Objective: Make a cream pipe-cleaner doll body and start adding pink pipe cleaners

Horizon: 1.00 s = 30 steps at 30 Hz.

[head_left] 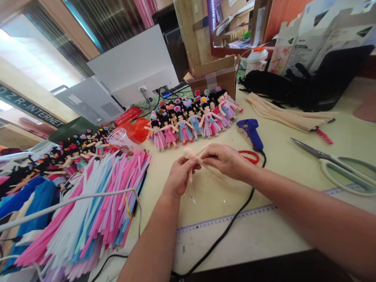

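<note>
Over the middle of the table, my left hand [182,172] pinches a small beige figure [189,153] bent from fuzzy pipe cleaner, with a rounded top and thin limbs hanging down. My right hand [221,158] closes its fingertips on the same figure from the right, where a thin beige strand shows between the hands. Fingers hide part of the figure's middle. Beyond both hands stand several finished dolls [183,121] with black hair and pink, blue and purple skirts. To the right of my right hand lies a blue glue gun [251,133] with a black cord.
Pink, white and blue pipe cleaners [88,203] are heaped at left. At right lie scissors [337,160], beige pipe cleaners [284,113] and black ones [270,84]. A ruler strip [223,219] crosses the front; a cardboard box [216,78] and monitor [135,62] stand behind.
</note>
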Each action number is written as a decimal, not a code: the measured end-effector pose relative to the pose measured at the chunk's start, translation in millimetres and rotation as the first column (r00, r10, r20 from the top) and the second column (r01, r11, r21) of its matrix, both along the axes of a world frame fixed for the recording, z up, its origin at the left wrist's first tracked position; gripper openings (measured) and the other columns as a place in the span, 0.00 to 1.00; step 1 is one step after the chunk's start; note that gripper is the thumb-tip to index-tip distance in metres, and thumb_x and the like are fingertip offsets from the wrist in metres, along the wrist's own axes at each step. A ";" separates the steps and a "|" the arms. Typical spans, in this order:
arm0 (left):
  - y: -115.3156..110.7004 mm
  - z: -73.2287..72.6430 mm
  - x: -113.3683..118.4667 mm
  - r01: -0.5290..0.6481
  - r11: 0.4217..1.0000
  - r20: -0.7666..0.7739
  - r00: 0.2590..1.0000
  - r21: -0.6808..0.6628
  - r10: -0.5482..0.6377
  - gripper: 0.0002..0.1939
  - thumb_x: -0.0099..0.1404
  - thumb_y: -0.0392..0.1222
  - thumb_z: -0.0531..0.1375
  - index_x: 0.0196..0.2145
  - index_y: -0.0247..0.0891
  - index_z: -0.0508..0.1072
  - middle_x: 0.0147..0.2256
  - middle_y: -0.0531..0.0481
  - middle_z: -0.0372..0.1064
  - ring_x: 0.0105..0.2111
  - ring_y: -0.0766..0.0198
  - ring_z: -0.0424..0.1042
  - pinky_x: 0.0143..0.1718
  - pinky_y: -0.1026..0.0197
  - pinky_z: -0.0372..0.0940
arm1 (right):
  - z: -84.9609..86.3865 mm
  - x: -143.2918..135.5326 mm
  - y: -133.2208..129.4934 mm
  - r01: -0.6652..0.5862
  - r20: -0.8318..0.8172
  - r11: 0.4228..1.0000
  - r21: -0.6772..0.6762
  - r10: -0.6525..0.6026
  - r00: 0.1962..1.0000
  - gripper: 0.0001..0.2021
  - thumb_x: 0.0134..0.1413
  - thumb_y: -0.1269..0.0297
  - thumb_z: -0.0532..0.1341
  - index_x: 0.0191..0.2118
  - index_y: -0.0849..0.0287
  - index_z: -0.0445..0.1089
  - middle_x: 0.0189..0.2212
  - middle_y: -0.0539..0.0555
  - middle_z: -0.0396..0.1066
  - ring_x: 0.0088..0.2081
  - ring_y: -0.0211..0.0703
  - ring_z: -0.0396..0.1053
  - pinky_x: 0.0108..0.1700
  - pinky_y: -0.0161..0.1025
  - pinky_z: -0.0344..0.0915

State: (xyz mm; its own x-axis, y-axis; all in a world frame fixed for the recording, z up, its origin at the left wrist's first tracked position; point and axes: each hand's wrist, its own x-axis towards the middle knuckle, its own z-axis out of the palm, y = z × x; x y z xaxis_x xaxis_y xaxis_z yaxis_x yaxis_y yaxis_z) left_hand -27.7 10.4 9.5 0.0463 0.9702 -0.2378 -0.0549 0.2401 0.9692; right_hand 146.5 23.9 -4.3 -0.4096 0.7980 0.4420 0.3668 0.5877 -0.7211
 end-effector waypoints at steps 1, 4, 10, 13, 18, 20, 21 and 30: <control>0.0 -0.3 0.0 0.001 1.000 -0.002 1.000 0.005 -0.001 0.18 0.41 0.50 0.72 0.24 0.35 0.75 0.22 0.50 0.70 0.24 0.67 0.65 0.28 0.64 0.54 | -0.2 0.2 -0.6 0.033 0.022 0.999 0.022 -0.033 0.999 0.07 0.60 0.68 0.60 0.33 0.58 0.76 0.33 0.53 0.76 0.36 0.40 0.71 0.40 0.36 0.64; 0.1 -1.4 0.0 0.009 1.000 -0.008 1.000 0.018 -0.009 0.17 0.42 0.49 0.71 0.24 0.35 0.74 0.22 0.50 0.70 0.24 0.67 0.65 0.28 0.63 0.54 | 0.1 -0.5 -3.9 0.084 0.078 0.993 0.077 -0.090 0.993 0.08 0.60 0.69 0.59 0.33 0.58 0.76 0.33 0.54 0.75 0.36 0.40 0.70 0.40 0.37 0.63; 0.8 -1.8 -0.6 0.033 0.999 0.009 0.999 0.031 -0.033 0.15 0.43 0.48 0.71 0.24 0.35 0.74 0.22 0.51 0.70 0.24 0.68 0.66 0.28 0.63 0.54 | 1.8 -2.2 -8.2 0.090 0.110 0.987 0.133 -0.105 0.988 0.09 0.62 0.69 0.57 0.34 0.59 0.74 0.32 0.55 0.73 0.36 0.41 0.69 0.41 0.38 0.62; 0.6 -1.3 -0.9 0.036 0.999 0.022 0.999 0.034 -0.036 0.15 0.43 0.47 0.71 0.24 0.35 0.74 0.22 0.52 0.70 0.25 0.67 0.67 0.29 0.63 0.55 | 0.4 -3.1 -8.3 0.102 0.116 0.985 0.141 -0.119 0.986 0.10 0.63 0.68 0.56 0.34 0.59 0.75 0.32 0.55 0.72 0.36 0.41 0.68 0.41 0.38 0.62; -0.3 -2.6 -0.9 0.043 0.999 0.027 0.999 0.034 -0.043 0.16 0.44 0.48 0.71 0.26 0.35 0.75 0.24 0.51 0.70 0.26 0.67 0.68 0.31 0.62 0.55 | -3.1 -5.1 -8.4 0.111 0.101 0.969 0.220 -0.135 0.986 0.13 0.65 0.66 0.54 0.32 0.59 0.74 0.32 0.56 0.71 0.37 0.42 0.68 0.41 0.38 0.62; -0.3 -3.5 -0.8 0.044 0.998 0.023 0.999 0.034 -0.044 0.16 0.45 0.49 0.71 0.26 0.35 0.74 0.25 0.51 0.71 0.26 0.66 0.68 0.30 0.62 0.55 | -2.9 -5.1 -8.9 0.105 0.092 0.969 0.223 -0.128 0.987 0.13 0.65 0.66 0.54 0.32 0.59 0.74 0.32 0.56 0.72 0.36 0.42 0.68 0.41 0.38 0.63; -0.3 -3.8 -0.8 0.043 0.999 0.024 0.999 0.033 -0.044 0.17 0.45 0.49 0.71 0.26 0.35 0.74 0.25 0.51 0.71 0.26 0.66 0.68 0.30 0.63 0.55 | -2.4 -4.7 -9.2 0.104 0.090 0.970 0.219 -0.127 0.988 0.13 0.64 0.66 0.55 0.32 0.59 0.74 0.32 0.56 0.72 0.36 0.41 0.68 0.41 0.38 0.63; -0.3 -4.0 -2.0 0.101 0.994 0.078 0.991 0.050 -0.105 0.17 0.45 0.48 0.73 0.25 0.34 0.74 0.23 0.53 0.68 0.24 0.70 0.63 0.29 0.64 0.56 | 3.6 -1.9 -6.3 0.117 -0.099 0.992 -0.042 -0.121 0.988 0.07 0.55 0.67 0.61 0.30 0.58 0.76 0.32 0.53 0.76 0.35 0.40 0.71 0.39 0.37 0.63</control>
State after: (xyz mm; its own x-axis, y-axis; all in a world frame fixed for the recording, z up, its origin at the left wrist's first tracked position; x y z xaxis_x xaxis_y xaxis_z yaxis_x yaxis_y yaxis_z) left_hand -29.7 10.1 5.5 0.1634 0.9692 -0.1844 -0.1103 0.2037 0.9728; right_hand 144.6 17.6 -0.6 -0.2655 0.8543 0.4468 0.3562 0.5176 -0.7780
